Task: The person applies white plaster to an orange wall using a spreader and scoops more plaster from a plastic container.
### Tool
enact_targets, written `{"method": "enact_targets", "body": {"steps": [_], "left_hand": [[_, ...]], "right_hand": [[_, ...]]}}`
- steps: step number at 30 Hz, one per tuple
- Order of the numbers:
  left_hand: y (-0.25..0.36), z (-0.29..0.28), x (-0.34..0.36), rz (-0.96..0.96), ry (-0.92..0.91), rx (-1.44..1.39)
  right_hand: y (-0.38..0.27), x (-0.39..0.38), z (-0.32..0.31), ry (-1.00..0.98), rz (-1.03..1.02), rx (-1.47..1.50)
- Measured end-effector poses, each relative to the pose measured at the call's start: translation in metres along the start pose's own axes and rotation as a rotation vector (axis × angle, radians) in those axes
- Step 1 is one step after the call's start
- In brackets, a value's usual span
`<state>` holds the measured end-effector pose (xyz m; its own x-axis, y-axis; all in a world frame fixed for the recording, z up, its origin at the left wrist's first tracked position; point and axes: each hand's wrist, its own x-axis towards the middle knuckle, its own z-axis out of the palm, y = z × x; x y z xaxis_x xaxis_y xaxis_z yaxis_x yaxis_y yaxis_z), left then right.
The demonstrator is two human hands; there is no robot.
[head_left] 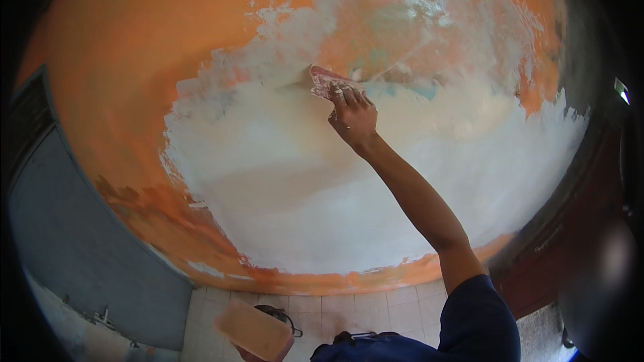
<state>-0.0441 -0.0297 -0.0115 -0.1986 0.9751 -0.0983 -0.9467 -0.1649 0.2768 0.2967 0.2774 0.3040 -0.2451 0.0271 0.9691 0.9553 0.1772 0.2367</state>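
The right grip (353, 114) holds a white-smeared red spreader (323, 82) against the orange, white-coated wall (154, 33).

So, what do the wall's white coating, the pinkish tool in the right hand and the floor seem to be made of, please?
The white coating: probably plaster or putty, mostly matt, since it ends in ragged, smeared edges.
The pinkish tool: perhaps plastic, judging by colour, though white smears hide its finish.
The floor: likely ceramic tile, pale, with thin joint lines; gloss unclear.
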Motion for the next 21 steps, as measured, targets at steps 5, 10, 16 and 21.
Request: {"method": "enact_targets", "body": {"steps": [5, 10, 16, 21], "left_hand": [[-0.008, 0.019, -0.004, 0.003, -0.191, 0.019], [-0.012, 0.034, -0.015, -0.046, -0.124, -0.029], [-0.008, 0.011, -0.011, 0.032, 0.107, 0.058], [-0.003, 0.005, -0.009, 0.023, 0.037, 0.001]], "right_hand": [[0.011, 0.013, -0.039, 0.109, 0.137, 0.042], [0.016, -0.047, -0.014, -0.117, 0.104, 0.019], [-0.032, -0.136, 0.033, -0.464, 0.027, -0.144], [-0.084, -0.192, 0.008, -0.524, 0.099, 0.155]]}}
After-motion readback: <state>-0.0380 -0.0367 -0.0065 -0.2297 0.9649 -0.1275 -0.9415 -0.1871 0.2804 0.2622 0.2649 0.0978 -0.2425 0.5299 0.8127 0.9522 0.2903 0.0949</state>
